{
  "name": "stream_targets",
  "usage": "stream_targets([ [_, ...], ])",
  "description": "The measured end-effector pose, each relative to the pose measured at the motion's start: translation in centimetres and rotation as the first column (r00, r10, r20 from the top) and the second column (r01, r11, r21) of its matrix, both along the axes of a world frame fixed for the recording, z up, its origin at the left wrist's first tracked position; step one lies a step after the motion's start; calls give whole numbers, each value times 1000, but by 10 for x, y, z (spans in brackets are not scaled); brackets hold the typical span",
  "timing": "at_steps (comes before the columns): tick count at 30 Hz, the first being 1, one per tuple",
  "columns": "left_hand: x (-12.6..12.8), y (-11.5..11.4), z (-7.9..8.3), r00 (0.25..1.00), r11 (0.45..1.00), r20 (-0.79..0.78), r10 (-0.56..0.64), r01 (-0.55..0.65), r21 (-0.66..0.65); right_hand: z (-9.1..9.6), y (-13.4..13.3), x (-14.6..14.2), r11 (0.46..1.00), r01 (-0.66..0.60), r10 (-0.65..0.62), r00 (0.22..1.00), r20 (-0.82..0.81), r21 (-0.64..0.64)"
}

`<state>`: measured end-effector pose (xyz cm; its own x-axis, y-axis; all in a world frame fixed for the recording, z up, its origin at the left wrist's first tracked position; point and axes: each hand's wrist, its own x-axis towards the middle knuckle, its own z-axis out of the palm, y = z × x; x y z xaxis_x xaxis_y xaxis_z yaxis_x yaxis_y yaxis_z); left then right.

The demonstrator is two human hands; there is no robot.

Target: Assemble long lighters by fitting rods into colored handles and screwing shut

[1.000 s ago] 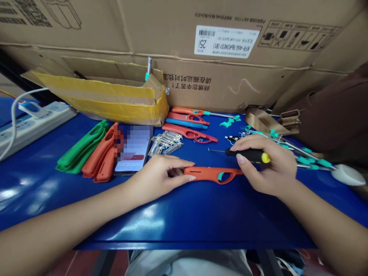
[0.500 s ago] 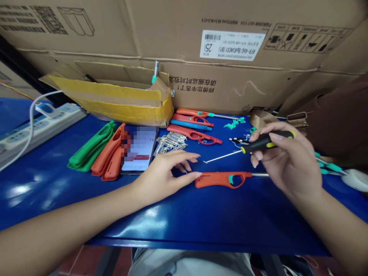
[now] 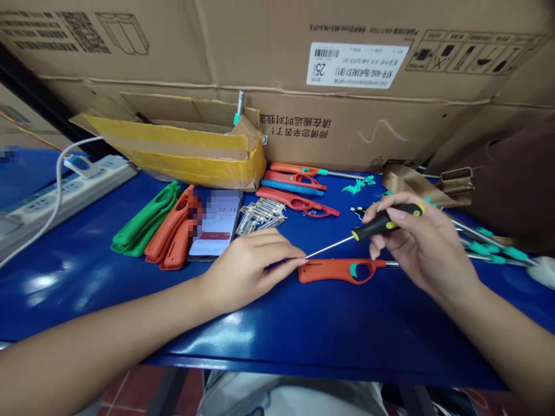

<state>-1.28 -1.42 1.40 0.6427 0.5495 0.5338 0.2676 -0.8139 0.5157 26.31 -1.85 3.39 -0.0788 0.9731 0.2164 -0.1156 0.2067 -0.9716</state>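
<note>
An orange lighter body [image 3: 340, 270] with a teal trigger lies on the blue table [image 3: 303, 323]. My right hand [image 3: 416, 245] grips a black and yellow screwdriver [image 3: 384, 221] whose thin shaft slopes down to the left end of the lighter body. My left hand [image 3: 249, 266] has its fingers pinched together at the screwdriver tip, beside the lighter's end. What the pinch holds is too small to see.
A phone [image 3: 214, 222], green shells [image 3: 145, 219] and orange shells [image 3: 173, 228] lie at left. Clear small parts [image 3: 258, 212] and more lighters [image 3: 297, 185] sit behind. A yellow-taped carton [image 3: 173, 147], a power strip [image 3: 65, 188] and large cardboard boxes [image 3: 303, 75] border the table. Metal-tube parts [image 3: 485, 245] are at right.
My right hand lifted the screwdriver off the table and brought its tip down to the lighter's left end. My left hand opened, then pinched shut at the tip.
</note>
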Motion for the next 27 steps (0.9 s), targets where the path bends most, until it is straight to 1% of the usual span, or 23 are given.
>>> stream_targets([
  [6, -2, 3, -4, 1000, 999, -1, 15, -15, 51, 5, -3, -1, 999, 42, -44, 997, -65, -28],
  [10, -1, 3, -6, 1000, 998, 6, 11, -12, 57, 6, -5, -4, 999, 32, -35, 997, -71, -34],
  [16, -1, 3, -6, 1000, 999, -2, 7, -7, 46, 2, -5, -4, 1000, 19, -20, 998, -59, -18],
  [19, -1, 3, -6, 1000, 999, -25, 14, -14, 34, 0, -6, -2, 999, 12, -12, 1000, -4, 38],
  [21, -1, 2, -7, 999, 1000, -45, 19, -18, 23, -1, -9, -1, 994, 7, -14, 997, 69, 112],
  [24, -1, 3, -8, 997, 1000, -72, 20, -19, 2, 1, -14, -3, 975, -22, -22, 981, 194, 221],
  [27, -1, 2, -9, 996, 1000, -85, 4, -6, -24, 6, -18, -7, 961, -64, -7, 967, 254, 270],
])
